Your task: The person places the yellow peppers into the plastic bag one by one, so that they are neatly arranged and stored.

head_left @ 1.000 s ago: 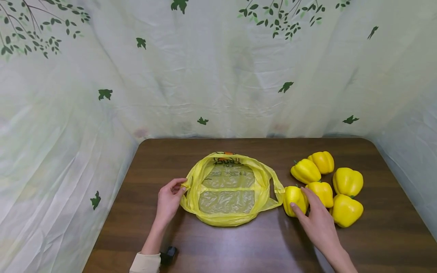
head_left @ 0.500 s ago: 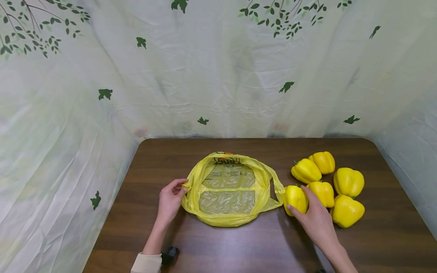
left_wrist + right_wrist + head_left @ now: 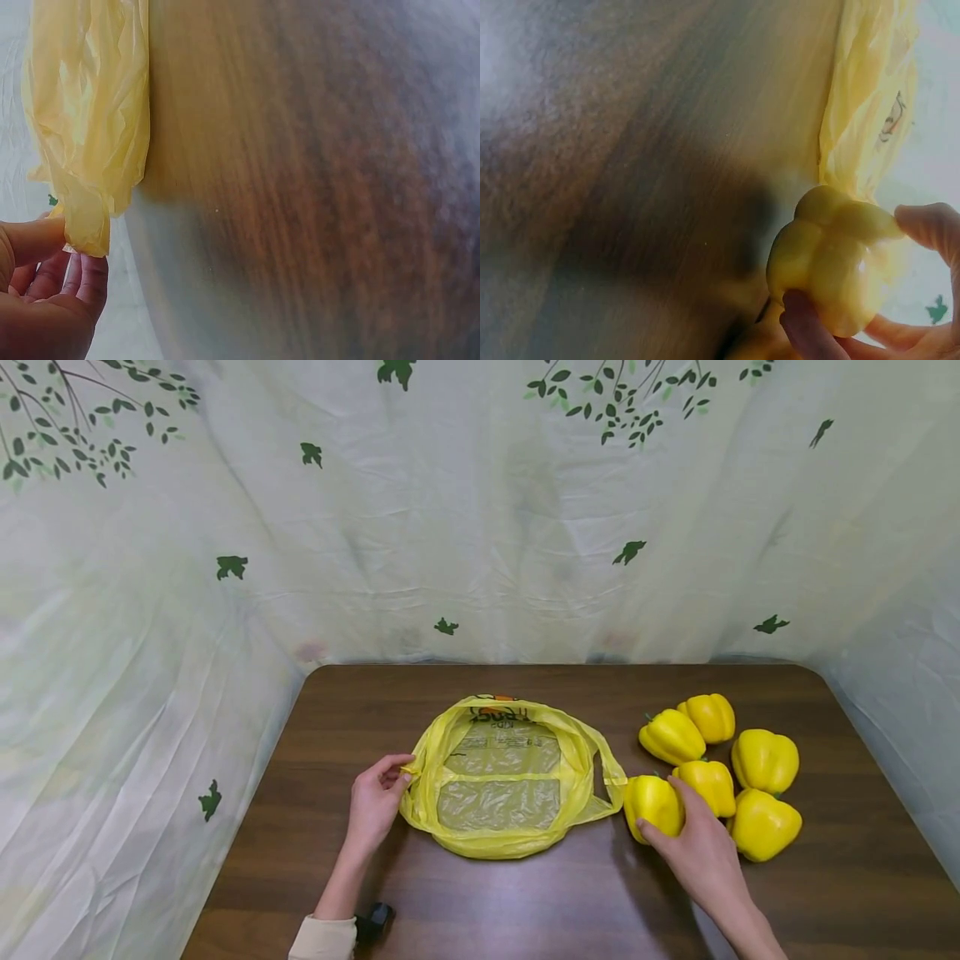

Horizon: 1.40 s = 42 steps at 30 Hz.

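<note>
Pepper (image 3: 654,810) sits within the right grip (image 3: 703,852), pinched between thumb and fingers; whether it is clear of the bench (image 3: 495,914) I cannot tell. Just left of that grip, a yellow bag (image 3: 495,845) lies open-mouthed, its far handle (image 3: 86,225) pinched by the left grip (image 3: 375,797). Five more peppers (image 3: 765,760) lie beside and beyond the right grip. Taking up one pepper looks like the step in hand; next seems to call for a secure hold and a steady bag

Had the bag (image 3: 501,778) on the table (image 3: 525,897), six peppers (image 3: 705,787) to its right, one just beside its handle (image 3: 612,765), the curtain (image 3: 480,527) behind.
</note>
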Each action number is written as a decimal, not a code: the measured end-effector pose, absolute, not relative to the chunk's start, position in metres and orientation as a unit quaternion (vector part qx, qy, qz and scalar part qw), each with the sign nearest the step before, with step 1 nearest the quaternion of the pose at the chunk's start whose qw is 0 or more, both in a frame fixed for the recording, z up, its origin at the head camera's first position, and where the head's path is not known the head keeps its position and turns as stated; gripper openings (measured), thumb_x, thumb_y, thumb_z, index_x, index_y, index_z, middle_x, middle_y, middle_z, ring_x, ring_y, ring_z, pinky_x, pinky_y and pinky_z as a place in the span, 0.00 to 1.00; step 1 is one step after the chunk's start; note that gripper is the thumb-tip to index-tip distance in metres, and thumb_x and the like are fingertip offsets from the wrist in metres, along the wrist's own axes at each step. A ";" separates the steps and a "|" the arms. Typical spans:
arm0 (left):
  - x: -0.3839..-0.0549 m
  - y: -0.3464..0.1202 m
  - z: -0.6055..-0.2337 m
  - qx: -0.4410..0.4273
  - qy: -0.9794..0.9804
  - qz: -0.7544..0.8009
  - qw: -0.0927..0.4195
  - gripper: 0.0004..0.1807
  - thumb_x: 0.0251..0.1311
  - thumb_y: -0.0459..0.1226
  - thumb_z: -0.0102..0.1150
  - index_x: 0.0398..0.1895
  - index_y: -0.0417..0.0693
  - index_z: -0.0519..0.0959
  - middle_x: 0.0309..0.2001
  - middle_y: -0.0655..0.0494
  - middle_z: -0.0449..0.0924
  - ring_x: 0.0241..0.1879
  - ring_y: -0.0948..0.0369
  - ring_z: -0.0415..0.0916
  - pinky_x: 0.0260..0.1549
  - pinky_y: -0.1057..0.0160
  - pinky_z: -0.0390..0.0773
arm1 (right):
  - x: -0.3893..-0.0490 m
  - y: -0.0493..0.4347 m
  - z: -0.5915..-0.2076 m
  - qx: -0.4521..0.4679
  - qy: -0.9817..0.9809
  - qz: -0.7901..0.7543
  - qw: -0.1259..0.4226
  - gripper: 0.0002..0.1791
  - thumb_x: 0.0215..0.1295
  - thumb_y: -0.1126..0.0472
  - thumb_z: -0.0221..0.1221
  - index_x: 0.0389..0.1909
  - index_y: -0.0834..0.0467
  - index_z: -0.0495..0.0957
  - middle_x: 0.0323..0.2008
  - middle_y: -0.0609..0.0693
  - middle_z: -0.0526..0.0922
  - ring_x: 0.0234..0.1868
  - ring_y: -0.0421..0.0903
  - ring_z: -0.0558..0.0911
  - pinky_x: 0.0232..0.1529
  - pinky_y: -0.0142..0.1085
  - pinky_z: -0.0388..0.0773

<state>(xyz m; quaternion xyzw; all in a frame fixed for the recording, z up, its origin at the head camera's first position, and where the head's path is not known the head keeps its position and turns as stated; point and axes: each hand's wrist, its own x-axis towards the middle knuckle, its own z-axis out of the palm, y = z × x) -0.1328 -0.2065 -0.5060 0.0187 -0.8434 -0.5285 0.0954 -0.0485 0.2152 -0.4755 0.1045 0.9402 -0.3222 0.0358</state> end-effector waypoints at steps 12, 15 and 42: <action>-0.134 -0.207 -0.509 0.022 -0.851 -0.517 0.089 0.14 0.56 0.19 0.61 0.43 0.39 0.85 0.37 0.45 0.83 0.35 0.53 0.78 0.33 0.69 0.76 | -0.043 0.219 -0.470 0.111 0.939 -0.325 0.016 0.49 0.57 0.40 0.66 0.71 0.64 0.59 0.65 0.67 0.68 0.56 0.64 0.72 0.51 0.60 0.69; -0.134 -0.207 -0.509 0.021 -0.853 -0.514 0.086 0.14 0.56 0.19 0.60 0.42 0.39 0.85 0.37 0.46 0.83 0.34 0.53 0.78 0.33 0.68 0.77 | -0.041 0.219 -0.467 0.116 0.939 -0.323 0.016 0.50 0.57 0.39 0.66 0.71 0.64 0.59 0.65 0.68 0.67 0.56 0.65 0.72 0.50 0.61 0.69; -0.131 -0.204 -0.511 0.022 -0.853 -0.513 0.089 0.14 0.56 0.20 0.61 0.43 0.39 0.85 0.36 0.46 0.83 0.34 0.54 0.78 0.32 0.68 0.76 | -0.051 0.207 -0.442 0.028 0.940 -0.332 -0.069 0.45 0.58 0.41 0.67 0.69 0.61 0.63 0.63 0.62 0.70 0.54 0.60 0.73 0.48 0.58 0.71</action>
